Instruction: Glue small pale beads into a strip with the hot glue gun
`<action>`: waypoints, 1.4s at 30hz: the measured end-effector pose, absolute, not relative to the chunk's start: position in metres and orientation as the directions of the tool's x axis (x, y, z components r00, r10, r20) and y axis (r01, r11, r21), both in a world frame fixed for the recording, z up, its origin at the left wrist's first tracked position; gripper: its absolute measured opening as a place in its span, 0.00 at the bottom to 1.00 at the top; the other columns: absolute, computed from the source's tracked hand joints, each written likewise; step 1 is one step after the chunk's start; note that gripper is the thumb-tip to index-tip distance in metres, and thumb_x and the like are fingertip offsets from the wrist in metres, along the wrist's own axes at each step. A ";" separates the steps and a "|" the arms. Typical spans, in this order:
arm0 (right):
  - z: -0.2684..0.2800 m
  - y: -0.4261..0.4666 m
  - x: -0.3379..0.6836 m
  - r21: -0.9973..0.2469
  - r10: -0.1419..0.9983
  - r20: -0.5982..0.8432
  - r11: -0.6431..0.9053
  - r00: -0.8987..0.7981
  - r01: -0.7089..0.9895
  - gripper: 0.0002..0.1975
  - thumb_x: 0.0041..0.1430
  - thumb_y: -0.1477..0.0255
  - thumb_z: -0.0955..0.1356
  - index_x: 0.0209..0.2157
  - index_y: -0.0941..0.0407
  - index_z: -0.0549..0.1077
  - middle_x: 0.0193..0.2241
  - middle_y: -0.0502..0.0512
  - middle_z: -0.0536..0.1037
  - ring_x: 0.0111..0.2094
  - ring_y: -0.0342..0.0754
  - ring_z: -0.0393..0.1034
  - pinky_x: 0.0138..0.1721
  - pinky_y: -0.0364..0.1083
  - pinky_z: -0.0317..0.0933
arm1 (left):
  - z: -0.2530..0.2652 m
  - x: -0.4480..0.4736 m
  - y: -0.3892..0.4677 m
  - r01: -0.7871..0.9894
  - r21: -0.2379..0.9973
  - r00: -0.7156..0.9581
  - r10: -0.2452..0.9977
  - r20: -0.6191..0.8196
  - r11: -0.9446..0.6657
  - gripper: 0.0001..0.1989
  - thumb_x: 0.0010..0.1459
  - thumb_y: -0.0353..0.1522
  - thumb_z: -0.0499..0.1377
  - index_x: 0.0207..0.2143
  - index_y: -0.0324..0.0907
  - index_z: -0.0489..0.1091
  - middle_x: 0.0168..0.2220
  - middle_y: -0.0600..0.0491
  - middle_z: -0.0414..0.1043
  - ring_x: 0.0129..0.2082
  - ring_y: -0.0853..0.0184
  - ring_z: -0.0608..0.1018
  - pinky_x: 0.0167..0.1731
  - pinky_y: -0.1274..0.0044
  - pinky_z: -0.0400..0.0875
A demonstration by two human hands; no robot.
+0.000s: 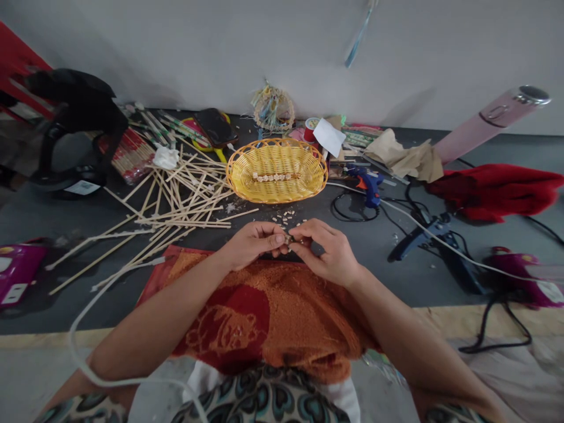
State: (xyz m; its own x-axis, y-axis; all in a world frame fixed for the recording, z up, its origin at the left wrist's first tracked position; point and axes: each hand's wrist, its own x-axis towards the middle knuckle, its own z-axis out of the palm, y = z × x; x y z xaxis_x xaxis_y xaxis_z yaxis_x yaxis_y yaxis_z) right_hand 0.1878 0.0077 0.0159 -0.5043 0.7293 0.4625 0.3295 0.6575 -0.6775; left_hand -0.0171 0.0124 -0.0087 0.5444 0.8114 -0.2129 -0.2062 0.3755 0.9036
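Note:
My left hand [259, 242] and my right hand [326, 249] meet over the near edge of the dark tabletop, thumbs and fingers pinched. Between their fingertips is a small piece [288, 239] with pale and dark parts, mostly hidden by the fingers. Just beyond the hands lie several short cut bits of stick [284, 217]. Behind these stands a yellow woven basket [277, 191], holding a narrow strip of small pale pieces [275, 176]. Under my forearms an orange and red towel [308, 305] covers my lap and the table edge.
Many thin wooden sticks [180, 194] are strewn at left. A blue glue gun [369, 185] and blue-handled pliers-like tool [423, 235] lie at right, with a white cable [423, 229] crossing there. A pink flask [489, 123] and red cloth [497, 188] are farther right.

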 end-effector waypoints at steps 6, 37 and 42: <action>0.010 0.008 0.184 -0.660 0.722 0.461 0.668 -0.516 0.345 0.09 0.59 0.73 0.69 0.43 0.55 0.73 0.35 0.55 0.76 0.37 0.46 0.72 0.39 0.47 0.69 | -0.010 -0.017 0.012 -0.216 0.901 0.522 0.824 -0.220 0.378 0.12 0.51 0.37 0.67 0.31 0.35 0.73 0.26 0.54 0.73 0.24 0.75 0.71 0.28 0.81 0.63; 0.015 0.009 0.187 -0.653 0.765 0.402 0.624 -0.502 0.428 0.04 0.62 0.76 0.62 0.35 0.56 0.68 0.29 0.53 0.72 0.31 0.44 0.66 0.34 0.44 0.61 | -0.005 -0.017 0.012 -0.158 0.911 0.534 0.809 -0.245 0.380 0.12 0.52 0.36 0.66 0.36 0.36 0.75 0.30 0.51 0.75 0.26 0.75 0.71 0.30 0.81 0.64; 0.019 0.012 0.195 -0.676 0.842 0.401 0.538 -0.361 0.504 0.09 0.66 0.73 0.59 0.31 0.56 0.64 0.23 0.48 0.67 0.24 0.41 0.61 0.28 0.41 0.55 | -0.008 -0.018 0.011 -0.239 0.869 0.535 0.806 -0.254 0.433 0.13 0.53 0.37 0.65 0.36 0.36 0.75 0.29 0.49 0.76 0.24 0.74 0.72 0.28 0.80 0.64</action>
